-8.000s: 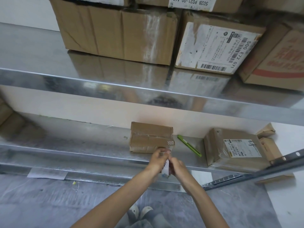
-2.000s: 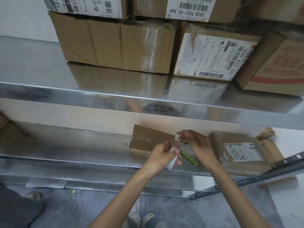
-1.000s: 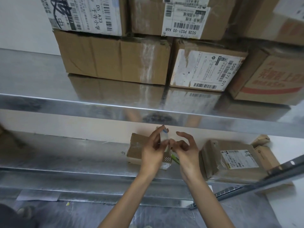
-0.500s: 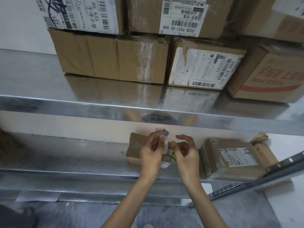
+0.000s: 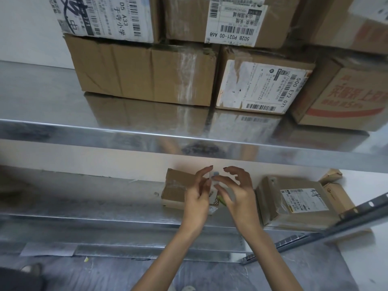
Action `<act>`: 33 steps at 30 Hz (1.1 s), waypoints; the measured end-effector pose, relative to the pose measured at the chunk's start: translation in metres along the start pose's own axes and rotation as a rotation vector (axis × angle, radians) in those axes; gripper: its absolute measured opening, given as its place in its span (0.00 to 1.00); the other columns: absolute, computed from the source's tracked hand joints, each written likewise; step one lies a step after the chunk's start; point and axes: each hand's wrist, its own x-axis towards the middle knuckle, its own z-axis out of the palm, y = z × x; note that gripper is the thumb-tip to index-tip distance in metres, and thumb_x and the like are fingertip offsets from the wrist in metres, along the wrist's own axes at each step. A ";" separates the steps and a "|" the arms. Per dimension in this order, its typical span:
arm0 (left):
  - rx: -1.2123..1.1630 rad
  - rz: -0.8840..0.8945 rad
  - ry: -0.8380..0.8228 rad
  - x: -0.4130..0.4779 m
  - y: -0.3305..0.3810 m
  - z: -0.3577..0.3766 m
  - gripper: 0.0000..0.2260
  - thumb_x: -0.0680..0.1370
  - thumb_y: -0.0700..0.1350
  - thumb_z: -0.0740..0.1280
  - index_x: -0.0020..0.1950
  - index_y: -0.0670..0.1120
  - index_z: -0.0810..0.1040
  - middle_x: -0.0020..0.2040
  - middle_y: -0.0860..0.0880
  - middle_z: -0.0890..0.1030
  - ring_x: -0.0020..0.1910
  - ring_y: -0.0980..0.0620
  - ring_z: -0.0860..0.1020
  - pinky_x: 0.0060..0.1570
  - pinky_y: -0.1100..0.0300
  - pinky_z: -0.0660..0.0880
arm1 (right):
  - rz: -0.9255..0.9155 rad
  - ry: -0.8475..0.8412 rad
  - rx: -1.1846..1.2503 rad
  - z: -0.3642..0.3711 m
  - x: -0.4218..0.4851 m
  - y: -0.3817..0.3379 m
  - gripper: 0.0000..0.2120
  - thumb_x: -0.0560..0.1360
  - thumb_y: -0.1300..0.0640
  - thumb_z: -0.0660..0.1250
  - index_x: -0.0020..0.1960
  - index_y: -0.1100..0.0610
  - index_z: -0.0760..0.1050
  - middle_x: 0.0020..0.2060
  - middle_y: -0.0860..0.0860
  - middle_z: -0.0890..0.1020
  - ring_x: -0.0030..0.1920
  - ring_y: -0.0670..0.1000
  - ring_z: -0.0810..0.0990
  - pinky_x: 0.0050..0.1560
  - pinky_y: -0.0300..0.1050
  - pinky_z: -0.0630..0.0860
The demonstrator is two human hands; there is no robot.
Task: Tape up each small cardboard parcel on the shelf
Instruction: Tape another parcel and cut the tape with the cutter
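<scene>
On the lower shelf: a small brown parcel [image 5: 175,191] lies flat close to the far wall, about midway along the bare metal shelf [image 5: 94,198]. Its right end is hidden behind the hands.
Left hand [image 5: 197,198]: raised in front of the parcel's right end, fingers curled round a small pale tape roll [image 5: 214,178] and gripping it by its sides.
Tape roll: held upright above the shelf, between the two hands, against the pale wall. It is blurred, so I cannot tell whether any tape is pulled out.
Right hand [image 5: 239,196]: just right of the roll, fingers bent like a claw and spread apart, forefinger lifted clear. The thumb reaches toward the roll's lower part, and I cannot tell whether it pinches tape.
Green tool [image 5: 222,200]: only a sliver shows between the hands, low on the shelf just right of the parcel.
Labelled parcel [image 5: 294,199]: flat on the same shelf to the right of the hands, white label facing up.
Small boxes [image 5: 333,194]: at the far right end, touching the labelled parcel.
Upper shelf [image 5: 42,97]: shiny metal, with big boxes [image 5: 142,68] stacked on it, several with barcode labels.
Rail [image 5: 346,215]: perforated metal, slanting up to the right across the near right end of the lower shelf.
Floor [image 5: 126,274]: grey, with a shoe [image 5: 31,269] at the near left.
</scene>
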 end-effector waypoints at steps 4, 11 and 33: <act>0.030 0.010 -0.011 -0.002 0.000 0.000 0.17 0.81 0.32 0.57 0.65 0.47 0.72 0.35 0.64 0.77 0.37 0.64 0.75 0.42 0.70 0.71 | -0.142 0.015 -0.152 -0.004 0.006 0.010 0.10 0.73 0.52 0.65 0.48 0.55 0.83 0.50 0.52 0.80 0.51 0.53 0.76 0.51 0.46 0.73; 0.035 0.024 -0.056 -0.007 0.000 0.004 0.15 0.81 0.33 0.58 0.65 0.46 0.71 0.45 0.54 0.82 0.46 0.60 0.80 0.46 0.69 0.73 | 0.074 -0.032 0.016 -0.001 0.008 0.011 0.10 0.75 0.51 0.67 0.53 0.55 0.78 0.48 0.48 0.79 0.49 0.48 0.76 0.49 0.40 0.72; 1.392 0.200 -0.490 0.063 -0.070 -0.058 0.29 0.79 0.59 0.38 0.77 0.52 0.57 0.76 0.50 0.61 0.76 0.48 0.56 0.74 0.48 0.47 | 0.509 -0.555 -0.421 0.036 -0.022 0.101 0.12 0.80 0.52 0.56 0.50 0.55 0.77 0.51 0.54 0.81 0.51 0.58 0.80 0.38 0.43 0.69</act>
